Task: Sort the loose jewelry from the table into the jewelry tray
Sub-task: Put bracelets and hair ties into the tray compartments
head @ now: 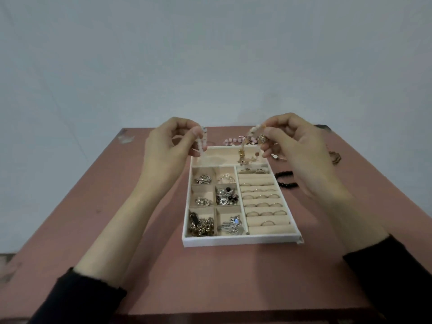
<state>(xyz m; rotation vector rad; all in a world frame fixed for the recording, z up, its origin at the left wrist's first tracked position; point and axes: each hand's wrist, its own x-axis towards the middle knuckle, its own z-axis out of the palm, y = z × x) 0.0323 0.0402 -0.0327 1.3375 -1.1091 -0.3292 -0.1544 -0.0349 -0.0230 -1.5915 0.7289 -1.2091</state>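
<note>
I have both hands up over the far end of the jewelry tray (233, 242), and neither touches it. My left hand (163, 146) pinches a pale bead strand (201, 142) between thumb and forefinger, the other fingers curled in, and the strand hangs down toward the tray's far-left corner. My right hand (297, 146) pinches a second run of pale beads (253, 129) with a small gold charm (263, 139) just below the fingertips. I cannot tell whether the two runs are one piece. The tray has six small square compartments (203, 195) on its left side, in two columns of three, each holding silver or dark pieces. One long compartment (219, 155) runs across the far end with a gold piece (243, 155) in it. The ring rows (261, 197) fill the right side, mostly three rings to a row. Loose on the table (210, 277) are four things: a pink beaded piece (230, 140) just beyond the tray, two loops of black beads (286, 180) just right of it, a small silvery piece (278, 157) under my right fingers, and a brown piece (335, 157) farther right. My right wrist lies over the ground between the tray and the black beads. Left of the tray, and between its near rim and the table's near edge, the tabletop is bare.
</note>
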